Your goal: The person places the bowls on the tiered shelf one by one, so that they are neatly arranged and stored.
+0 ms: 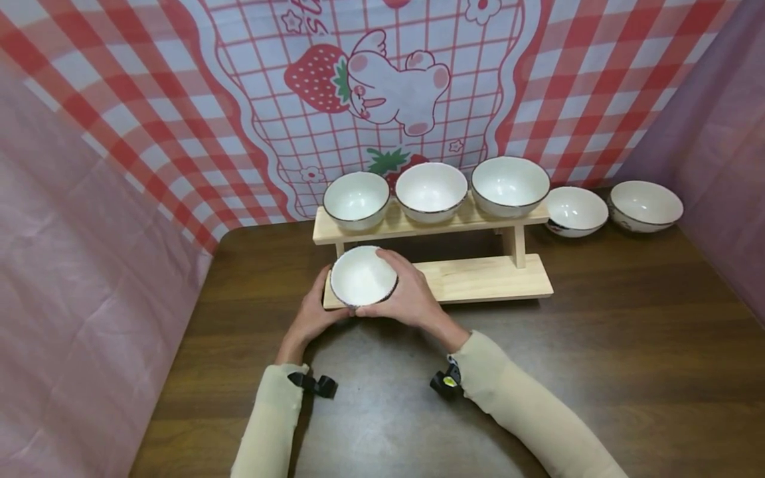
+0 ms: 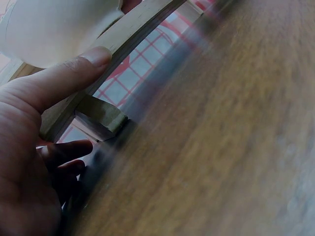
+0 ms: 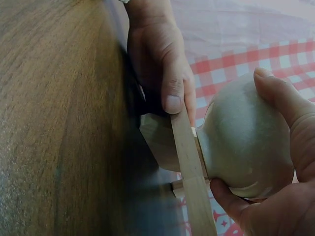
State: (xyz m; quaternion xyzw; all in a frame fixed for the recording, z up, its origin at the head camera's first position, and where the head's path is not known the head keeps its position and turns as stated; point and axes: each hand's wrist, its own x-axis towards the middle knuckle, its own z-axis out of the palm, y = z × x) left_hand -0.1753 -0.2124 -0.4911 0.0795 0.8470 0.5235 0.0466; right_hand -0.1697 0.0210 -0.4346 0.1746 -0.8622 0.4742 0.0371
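My right hand (image 1: 409, 295) grips a white bowl (image 1: 363, 277) with a dark rim, its fingers spread over the side and rim. In the right wrist view the foot of this bowl (image 3: 246, 140) stands on the lower plank at its left end. My left hand (image 1: 313, 315) holds the left end of that plank, part of a two-tier wooden shelf (image 1: 487, 279). The left wrist view has the left thumb (image 2: 74, 71) on the plank's front edge, with the other fingers curled beneath.
Along the upper plank sit three similar bowls: left (image 1: 356, 199), middle (image 1: 431, 191) and right (image 1: 510, 186). Two more bowls, one (image 1: 575, 211) beside the shelf and another (image 1: 645, 206) farther right, stand on the brown table (image 1: 627, 345). Checked cloth (image 1: 574, 93) hangs behind.
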